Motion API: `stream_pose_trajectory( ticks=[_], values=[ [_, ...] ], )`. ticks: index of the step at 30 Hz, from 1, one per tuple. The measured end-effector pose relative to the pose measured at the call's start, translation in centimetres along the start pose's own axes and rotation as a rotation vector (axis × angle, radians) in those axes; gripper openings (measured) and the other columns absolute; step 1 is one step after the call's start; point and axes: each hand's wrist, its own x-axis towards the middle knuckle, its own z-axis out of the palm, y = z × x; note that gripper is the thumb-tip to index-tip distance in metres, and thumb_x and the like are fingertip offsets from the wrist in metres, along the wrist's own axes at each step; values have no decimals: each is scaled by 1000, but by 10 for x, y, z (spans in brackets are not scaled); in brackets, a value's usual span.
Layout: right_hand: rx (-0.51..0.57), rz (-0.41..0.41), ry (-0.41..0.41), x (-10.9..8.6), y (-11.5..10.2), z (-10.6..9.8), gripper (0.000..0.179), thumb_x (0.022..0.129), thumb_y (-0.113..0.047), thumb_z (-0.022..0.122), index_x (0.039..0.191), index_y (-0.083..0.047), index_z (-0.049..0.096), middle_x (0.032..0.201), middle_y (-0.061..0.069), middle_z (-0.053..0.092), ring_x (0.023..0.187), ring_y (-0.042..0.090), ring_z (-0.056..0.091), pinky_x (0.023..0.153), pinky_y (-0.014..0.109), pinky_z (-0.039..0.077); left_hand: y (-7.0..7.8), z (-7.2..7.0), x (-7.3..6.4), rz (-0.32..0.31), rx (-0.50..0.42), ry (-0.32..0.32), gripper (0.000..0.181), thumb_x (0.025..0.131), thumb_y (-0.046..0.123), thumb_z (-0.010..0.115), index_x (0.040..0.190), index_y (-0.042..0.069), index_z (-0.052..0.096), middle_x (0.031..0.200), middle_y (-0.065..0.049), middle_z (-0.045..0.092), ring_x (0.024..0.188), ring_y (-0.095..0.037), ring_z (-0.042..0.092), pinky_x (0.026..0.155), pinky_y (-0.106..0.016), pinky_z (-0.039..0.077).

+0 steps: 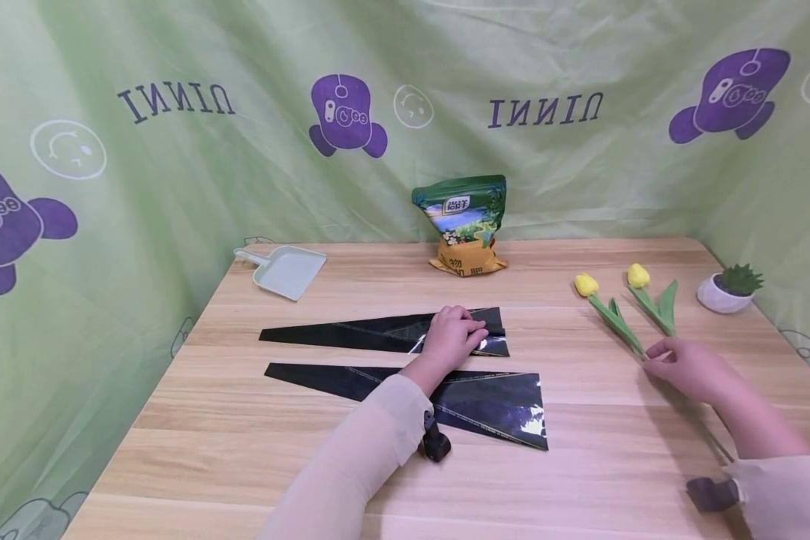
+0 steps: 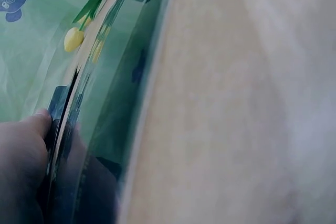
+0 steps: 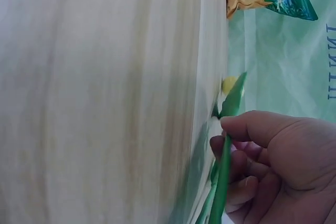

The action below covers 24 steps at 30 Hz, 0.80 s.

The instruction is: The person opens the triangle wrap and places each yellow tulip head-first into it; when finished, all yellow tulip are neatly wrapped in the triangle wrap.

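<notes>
Two long tapered black plastic flower sleeves lie on the table, wide ends to the right. My left hand (image 1: 448,341) is on the far sleeve (image 1: 378,332), pinching the glossy film near its wide end. Below that hand, the near sleeve (image 1: 489,401) is partly covered by my forearm. At the right, my right hand (image 1: 695,369) pinches the green stem (image 3: 223,177) of an artificial yellow tulip (image 1: 586,284) between thumb and fingers. A second yellow tulip (image 1: 637,275) lies beside it, its lower stem hidden behind the hand.
At the back stands a green and orange bag (image 1: 469,225). A pale dustpan (image 1: 290,271) lies at the back left. In the right corner sits a small succulent in a white pot (image 1: 724,295). Green printed cloth (image 1: 243,172) hangs around the table.
</notes>
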Motion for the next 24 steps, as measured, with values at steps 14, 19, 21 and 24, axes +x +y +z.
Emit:
stream_pose_trajectory(
  ticks=[14, 19, 21, 24],
  values=[
    [154, -44, 39, 0, -10, 6, 57, 99, -30, 57, 136, 12, 46, 94, 19, 69, 78, 18, 61, 65, 30, 45, 2, -1, -1, -1, -12, 4, 28, 97, 42, 57, 119, 31, 72, 112, 3, 65, 102, -15, 57, 91, -30, 44],
    [317, -56, 29, 0, -26, 6, 63, 102, -30, 51, 144, 13, 32, 74, 1, 54, 64, 10, 51, 61, 24, 43, 1, -1, 0, -10, -31, 16, 27, 97, 42, 59, 118, 32, 72, 110, 4, 65, 101, -14, 58, 89, -29, 45],
    [373, -75, 52, 1, -32, 7, 62, 103, -30, 50, 145, 12, 31, 75, -3, 52, 64, 8, 51, 63, 23, 45, 1, -1, 0, -13, -38, 23, 26, 96, 42, 60, 117, 33, 73, 109, 4, 66, 101, -14, 58, 89, -29, 45],
    [563, -121, 104, 3, -40, 8, 45, 102, -23, 52, 139, 0, 40, 79, -8, 55, 64, 5, 52, 62, 20, 50, 0, 0, -1, -13, -57, 37, 25, 95, 42, 61, 115, 33, 74, 109, 4, 66, 101, -14, 58, 89, -29, 45]
  ],
)
